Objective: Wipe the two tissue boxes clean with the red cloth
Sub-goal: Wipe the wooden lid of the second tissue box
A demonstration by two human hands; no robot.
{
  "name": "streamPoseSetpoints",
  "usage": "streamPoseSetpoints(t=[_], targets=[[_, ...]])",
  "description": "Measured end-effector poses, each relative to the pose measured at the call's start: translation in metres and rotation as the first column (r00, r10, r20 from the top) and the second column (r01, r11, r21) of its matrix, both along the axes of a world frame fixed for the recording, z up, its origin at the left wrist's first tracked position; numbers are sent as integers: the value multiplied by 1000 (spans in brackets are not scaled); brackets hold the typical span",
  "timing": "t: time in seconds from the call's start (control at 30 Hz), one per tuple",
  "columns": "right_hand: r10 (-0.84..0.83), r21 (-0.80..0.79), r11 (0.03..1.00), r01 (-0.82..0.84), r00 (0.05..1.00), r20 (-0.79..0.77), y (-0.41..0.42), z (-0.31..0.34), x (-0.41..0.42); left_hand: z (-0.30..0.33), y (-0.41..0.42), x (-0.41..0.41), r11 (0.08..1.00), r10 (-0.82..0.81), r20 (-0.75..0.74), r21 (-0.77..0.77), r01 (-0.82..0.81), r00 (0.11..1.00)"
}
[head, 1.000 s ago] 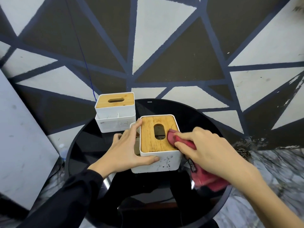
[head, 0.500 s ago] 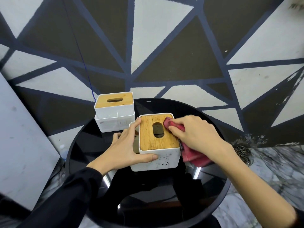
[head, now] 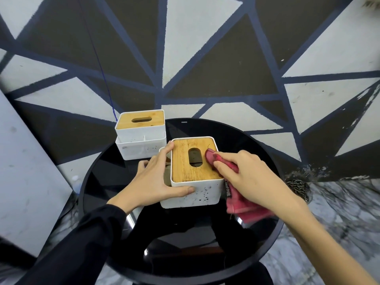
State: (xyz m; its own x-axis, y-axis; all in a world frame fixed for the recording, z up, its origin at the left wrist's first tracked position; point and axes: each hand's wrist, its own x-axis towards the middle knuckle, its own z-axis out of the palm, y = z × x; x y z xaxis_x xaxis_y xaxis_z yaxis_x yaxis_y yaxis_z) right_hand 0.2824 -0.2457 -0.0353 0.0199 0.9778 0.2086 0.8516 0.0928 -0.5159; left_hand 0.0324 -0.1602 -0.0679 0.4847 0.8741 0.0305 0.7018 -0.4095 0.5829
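Two white tissue boxes with wooden slotted lids stand on a round black glass table (head: 257, 145). The near tissue box (head: 191, 173) has dark specks on its front wall. My left hand (head: 152, 179) grips its left side, thumb on the front wall and fingers at the lid's far left corner. My right hand (head: 244, 173) presses the red cloth (head: 244, 206) on the right part of the wooden lid, beside the slot. Most of the cloth hangs down past the box's right side. The far tissue box (head: 141, 133) stands untouched at the table's back left.
A wall painted with dark and pale triangles rises right behind the table. A pale board (head: 24, 171) leans at the left. A metal chain (head: 298, 187) lies on the marbled floor to the right. A thin blue cord (head: 102, 68) hangs down behind the far box.
My right hand slid the red cloth along the right side of the near box's lid, first towards the far edge, then back a little. My left hand kept its hold on the box.
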Motion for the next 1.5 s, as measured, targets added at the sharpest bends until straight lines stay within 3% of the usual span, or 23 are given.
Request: streamPoseSetpoints(t=[0.33,0.57,0.8,0.97,1.27,1.5], targets=[[-107,140,981,136,974,-199,-42,-37,-18,-15,-7,2,995,58,95,69,-65,994],[-149,139,975,173,975,-164,-19,-35,-19,-23,-19,8,985,155,260,36,-170,953],[-215,106,968,227,970,-115,15,-26,-5,-31,-23,11,985,166,315,-8,-172,934],[-204,144,961,234,958,-200,10,-35,-8,-36,-4,1,952,252,442,46,-302,861],[-224,99,961,260,935,-275,-11,-48,-30,-15,28,-7,989,149,404,-72,-131,903],[-225,86,963,254,940,-257,4,-43,-12,-18,15,-7,983,181,462,-69,-169,868]])
